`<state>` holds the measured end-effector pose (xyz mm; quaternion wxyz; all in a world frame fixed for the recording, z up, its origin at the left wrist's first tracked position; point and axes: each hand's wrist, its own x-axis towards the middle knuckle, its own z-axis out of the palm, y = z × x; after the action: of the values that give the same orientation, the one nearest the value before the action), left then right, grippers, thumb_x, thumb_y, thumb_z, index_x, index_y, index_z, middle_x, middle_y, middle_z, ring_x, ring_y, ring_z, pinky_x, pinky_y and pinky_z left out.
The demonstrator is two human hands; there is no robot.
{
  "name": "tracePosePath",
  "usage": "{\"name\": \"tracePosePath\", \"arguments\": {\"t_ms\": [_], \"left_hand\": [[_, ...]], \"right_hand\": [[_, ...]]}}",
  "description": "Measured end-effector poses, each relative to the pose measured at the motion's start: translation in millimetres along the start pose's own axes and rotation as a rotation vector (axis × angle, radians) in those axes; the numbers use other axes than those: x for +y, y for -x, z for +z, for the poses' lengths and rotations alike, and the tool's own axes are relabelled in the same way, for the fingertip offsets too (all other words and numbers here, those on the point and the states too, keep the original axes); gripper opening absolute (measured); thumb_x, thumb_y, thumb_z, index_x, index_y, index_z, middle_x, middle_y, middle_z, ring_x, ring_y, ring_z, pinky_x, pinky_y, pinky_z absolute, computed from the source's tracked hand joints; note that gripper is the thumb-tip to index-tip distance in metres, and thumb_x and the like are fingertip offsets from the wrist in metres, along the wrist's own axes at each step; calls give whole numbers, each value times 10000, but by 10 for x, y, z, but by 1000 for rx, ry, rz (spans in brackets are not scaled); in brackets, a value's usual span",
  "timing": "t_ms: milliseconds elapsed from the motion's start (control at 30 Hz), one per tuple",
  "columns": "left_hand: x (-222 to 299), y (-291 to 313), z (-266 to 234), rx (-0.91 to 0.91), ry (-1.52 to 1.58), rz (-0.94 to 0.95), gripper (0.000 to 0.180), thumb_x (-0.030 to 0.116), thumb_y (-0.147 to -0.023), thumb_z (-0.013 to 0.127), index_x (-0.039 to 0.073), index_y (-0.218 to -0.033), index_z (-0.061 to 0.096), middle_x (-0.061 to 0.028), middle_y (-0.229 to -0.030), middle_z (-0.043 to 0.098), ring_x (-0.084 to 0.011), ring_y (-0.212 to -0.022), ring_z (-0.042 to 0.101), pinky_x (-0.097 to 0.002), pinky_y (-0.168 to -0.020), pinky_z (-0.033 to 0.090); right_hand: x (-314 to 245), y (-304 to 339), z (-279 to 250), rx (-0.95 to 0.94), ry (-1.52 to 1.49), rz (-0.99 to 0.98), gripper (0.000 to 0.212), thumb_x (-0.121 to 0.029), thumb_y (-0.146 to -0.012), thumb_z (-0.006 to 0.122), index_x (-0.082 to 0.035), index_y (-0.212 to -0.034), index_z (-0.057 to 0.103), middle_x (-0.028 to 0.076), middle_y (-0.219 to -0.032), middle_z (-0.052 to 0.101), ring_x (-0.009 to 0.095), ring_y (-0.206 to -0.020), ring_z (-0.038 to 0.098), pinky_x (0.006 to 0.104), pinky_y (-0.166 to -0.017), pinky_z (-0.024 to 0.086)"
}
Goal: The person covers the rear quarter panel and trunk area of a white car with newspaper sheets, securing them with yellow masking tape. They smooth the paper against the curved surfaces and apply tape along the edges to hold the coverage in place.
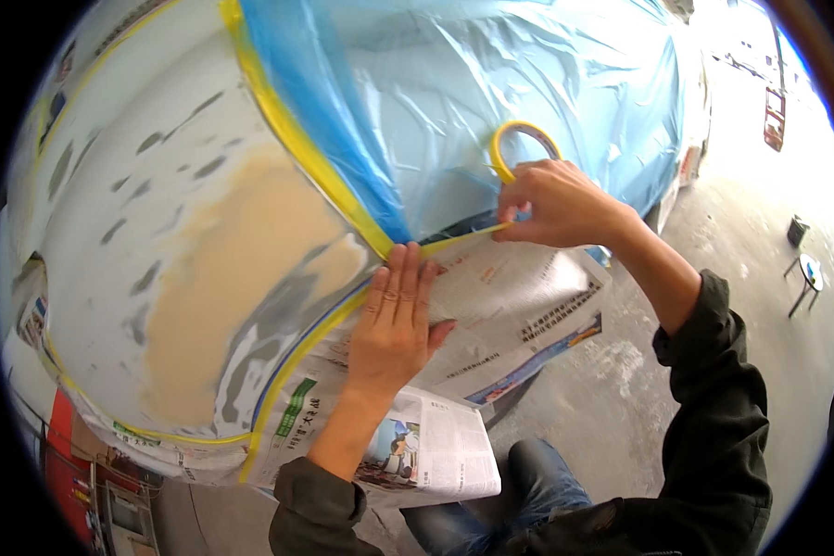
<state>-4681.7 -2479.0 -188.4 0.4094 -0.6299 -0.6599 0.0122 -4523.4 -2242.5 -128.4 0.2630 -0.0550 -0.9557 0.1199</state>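
My left hand [394,320] lies flat, fingers stretched and close together, on a newspaper sheet [500,296]. Its fingertips press where the sheet's taped edge meets the yellow tape along the car panel [241,269]. With my right hand [551,206] I pinch the sheet's upper edge and the thin yellow tape strip along it. A roll of yellow masking tape [500,153] stands up against the back of the same hand. The panel is pale with a beige patch and grey sanded spots. Blue plastic film [491,83] covers the car beyond, bordered by yellow tape [287,130].
Another newspaper [454,454] hangs below my left forearm, over my knees. Concrete floor [612,408] spreads to the right, with a small round stool [809,271] and a dark container [797,230]. A red cabinet-like object [62,435] stands at lower left.
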Motion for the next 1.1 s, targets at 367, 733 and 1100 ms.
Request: {"name": "tracePosePath", "arguments": {"t_ms": [367,733,1100], "left_hand": [[223,-216,256,-41,-167,170,811,553,-932,460,-39,-1478,369,-182,-1587,288,-301,-1494,222,-424,-1234,141],[660,-1142,723,8,-244,199,839,590,-921,452,-23,-1488,361,-174,-1606,239,-304,-1511,145,-410,-1249,69],[877,-1018,741,-29,402,413,430,371,-878,655,98,-1210,673,-137,-1445,511,-271,-1383,430,-433,-1187,284]], "right_hand": [[696,305,-113,-2,-90,147,255,-282,-804,728,-31,-825,764,119,-715,685,238,-671,646,344,-698,497],[1050,582,681,726,-119,505,261,-304,-841,721,-46,-878,743,99,-746,656,225,-672,606,357,-680,483],[623,2327,1762,756,-734,781,158,-130,-909,695,26,-889,708,-20,-755,631,55,-732,540,225,-655,441]]}}
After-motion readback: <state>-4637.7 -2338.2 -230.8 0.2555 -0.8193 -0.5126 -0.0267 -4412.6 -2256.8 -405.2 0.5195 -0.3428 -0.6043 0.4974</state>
